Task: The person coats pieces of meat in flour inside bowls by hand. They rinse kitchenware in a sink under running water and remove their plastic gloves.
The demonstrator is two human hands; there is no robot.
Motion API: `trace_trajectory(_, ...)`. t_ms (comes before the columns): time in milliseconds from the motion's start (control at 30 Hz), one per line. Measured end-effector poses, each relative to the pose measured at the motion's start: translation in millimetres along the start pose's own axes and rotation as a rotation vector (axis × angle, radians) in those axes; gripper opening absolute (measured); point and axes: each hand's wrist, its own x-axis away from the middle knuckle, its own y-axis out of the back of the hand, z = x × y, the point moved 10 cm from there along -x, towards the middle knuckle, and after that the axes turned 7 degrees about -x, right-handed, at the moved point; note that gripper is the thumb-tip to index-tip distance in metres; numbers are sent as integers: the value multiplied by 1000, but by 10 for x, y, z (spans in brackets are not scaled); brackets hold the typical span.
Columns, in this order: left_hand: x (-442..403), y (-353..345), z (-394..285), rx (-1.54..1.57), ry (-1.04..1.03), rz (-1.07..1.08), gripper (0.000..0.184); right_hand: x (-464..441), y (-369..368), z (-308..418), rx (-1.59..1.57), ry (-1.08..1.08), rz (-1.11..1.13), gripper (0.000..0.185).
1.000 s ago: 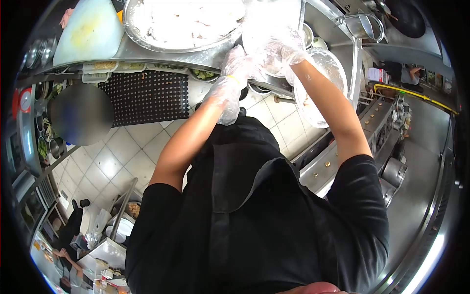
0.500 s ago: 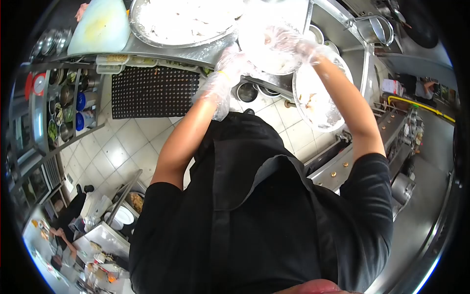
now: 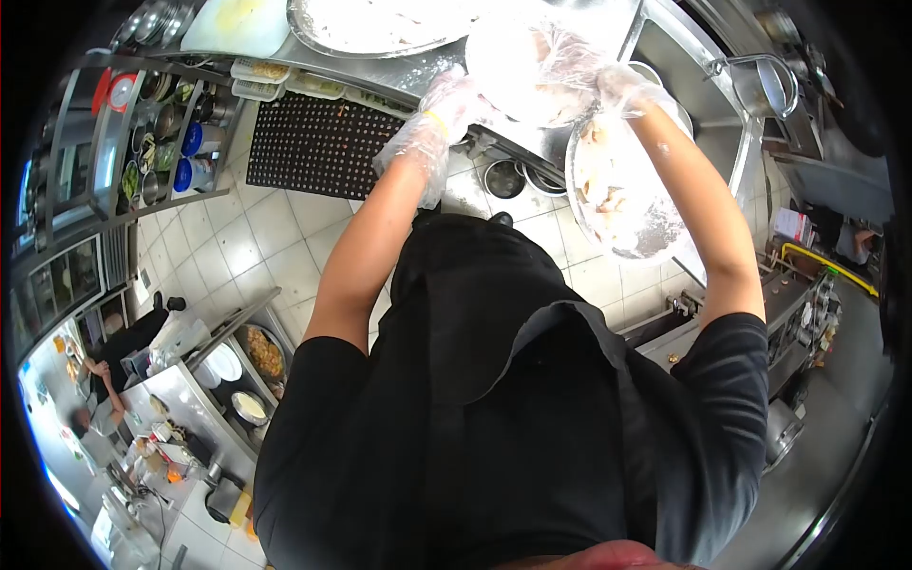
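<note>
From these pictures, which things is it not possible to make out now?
All in the head view:
- Contents of the white bowl: washed out by glare.
- Fingers of left hand and right hand: blurred by gloves and glare.
- Far side of metal tray: cut off by top edge.
- Distant worker's handwork: too small.

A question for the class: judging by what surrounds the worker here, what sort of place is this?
Probably a commercial kitchen, perhaps a restaurant's. A long stainless steel counter carries a cutting board, and a dotted black mat covers part of the tiled floor.
</note>
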Motion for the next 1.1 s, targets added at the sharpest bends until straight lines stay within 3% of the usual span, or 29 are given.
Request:
trace_trajectory(100, 71, 77, -179, -255, -161, -111, 25, 20, -69, 176, 22, 21, 87, 38)
trace_trajectory(167, 71, 80, -221, -289, -194, -72, 29, -84, -246, 272, 127, -4, 109, 39)
trace_trajectory(233, 52, 31, -211, -327, -238, -34, 32, -186, -470, 298, 281, -86, 44, 40)
trace_trajectory(300, 83, 84, -195, -311, -332, -222, 21, -264, -456, 308, 393, -199, -45, 41)
trace_trajectory(333, 68, 20, -141, -301, -326, -218, 21, -268, -407, 288, 410, -250, -56, 41)
trace_trajectory(367, -32, -88, 127, 172, -109, -105, 22, -282, -334, 263, 413, -291, -45, 42)
trace_trajectory(433, -157, -266, 328, 644, 92, 4, 23, -307, -103, 252, 385, -343, 5, 42)
trace_trajectory(467, -161, -234, 312, 730, 50, -55, 20, -309, -30, 251, 375, -353, 49, 43)
trace_trajectory(567, -141, -157, 239, 751, -86, -110, 18, -307, -20, 168, 351, -329, 228, 42)
trace_trajectory(633, -109, -88, 112, 688, -180, -109, 19, -309, -153, -358, 334, -306, 346, 42)
trace_trajectory(733, -91, -42, 116, 819, -55, -62, 21, -283, -156, -101, 303, -126, 253, 39)
trace_trajectory(833, -14, -121, 99, 849, 123, 136, 24, -269, -385, 119, 426, -88, 149, 37)
trace_trajectory(900, -9, -258, 174, 1214, 301, 155, 25, -307, -531, 105, 560, -168, 69, 36)
trace_trajectory(1000, -62, -247, 143, 1193, 166, 180, 23, -340, -426, 113, 618, -202, 42, 34)
trace_trajectory(1100, -89, -260, 236, 1230, 260, 117, 16, -295, -166, 228, 619, -187, 148, 31)
